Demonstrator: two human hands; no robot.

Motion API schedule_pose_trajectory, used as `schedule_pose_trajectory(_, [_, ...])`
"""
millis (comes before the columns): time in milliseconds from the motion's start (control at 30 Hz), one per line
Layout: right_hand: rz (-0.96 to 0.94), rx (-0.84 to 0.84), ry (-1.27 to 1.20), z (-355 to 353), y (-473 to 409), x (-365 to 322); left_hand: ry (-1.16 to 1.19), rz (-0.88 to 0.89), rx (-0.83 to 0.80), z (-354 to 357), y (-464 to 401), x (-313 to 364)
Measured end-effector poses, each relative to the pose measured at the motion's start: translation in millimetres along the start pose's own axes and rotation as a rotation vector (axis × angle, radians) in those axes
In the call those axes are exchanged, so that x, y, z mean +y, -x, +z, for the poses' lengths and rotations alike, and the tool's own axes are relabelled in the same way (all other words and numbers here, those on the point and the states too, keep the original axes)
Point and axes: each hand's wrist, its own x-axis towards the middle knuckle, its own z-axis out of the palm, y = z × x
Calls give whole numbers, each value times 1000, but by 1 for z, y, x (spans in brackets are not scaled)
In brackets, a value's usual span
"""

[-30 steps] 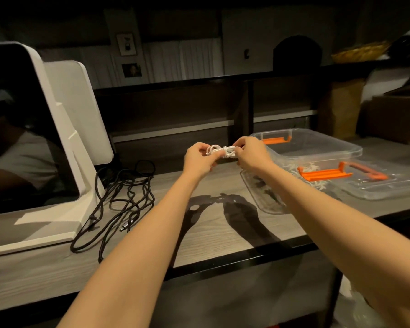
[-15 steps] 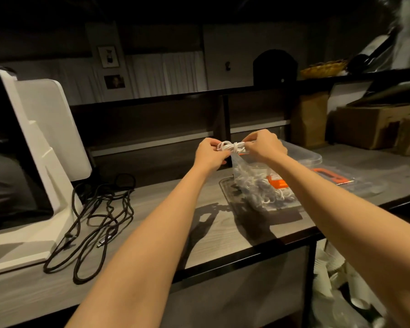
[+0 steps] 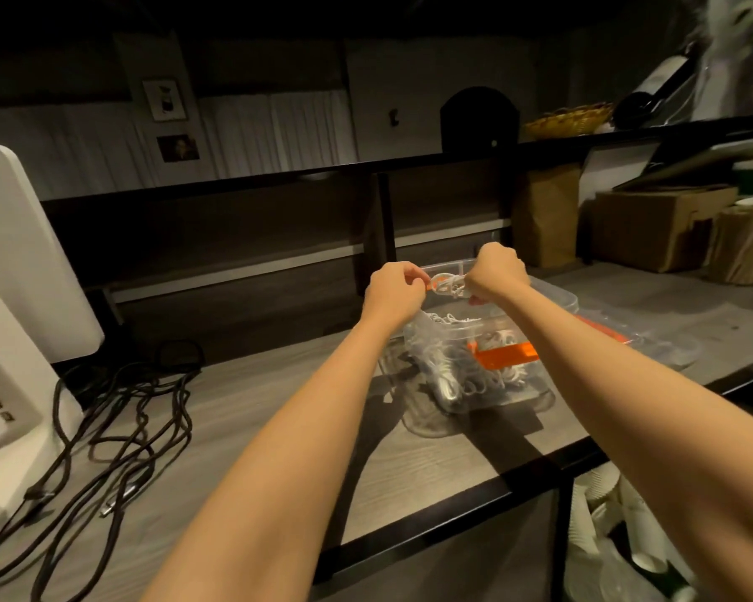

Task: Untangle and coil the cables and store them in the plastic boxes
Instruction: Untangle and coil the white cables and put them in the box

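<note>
Cables: black cable (image 3: 118,432) sprawls loose on the tabletop (image 3: 253,427); our left hand (image 3: 394,293) and right hand (image 3: 496,271) pinch a white coil (image 3: 448,286) above the plastic box (image 3: 474,384). Slack grip may let it spring open.

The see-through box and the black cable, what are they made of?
The box looks like clear, glossy plastic: you can see white cables through its walls, and its latch is orange. The black cable looks matte and woven, perhaps fabric-braided, though the light is too dim to be sure.
</note>
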Motion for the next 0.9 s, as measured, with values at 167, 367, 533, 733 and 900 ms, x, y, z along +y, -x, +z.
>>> schedule_pose_trajectory(167, [-28, -118, 43, 5, -7, -4, -59, 54, -12, 7, -2, -5])
schedule_pose_trajectory(367, [-46, -192, 185, 4, -2, -2, -40, 42, -19, 7, 1, -4])
schedule_pose_trajectory(533, [-91, -160, 200, 0, 3, -10, -71, 36, -44, 1, 3, -3])
schedule_pose_trajectory(733, [-192, -210, 20, -2, 9, -24, -35, 48, -18, -22, 12, 1])
schedule_pose_trajectory(900, [-302, -246, -83, -5, 38, -47, 1, -28, 16, -50, 22, 3])
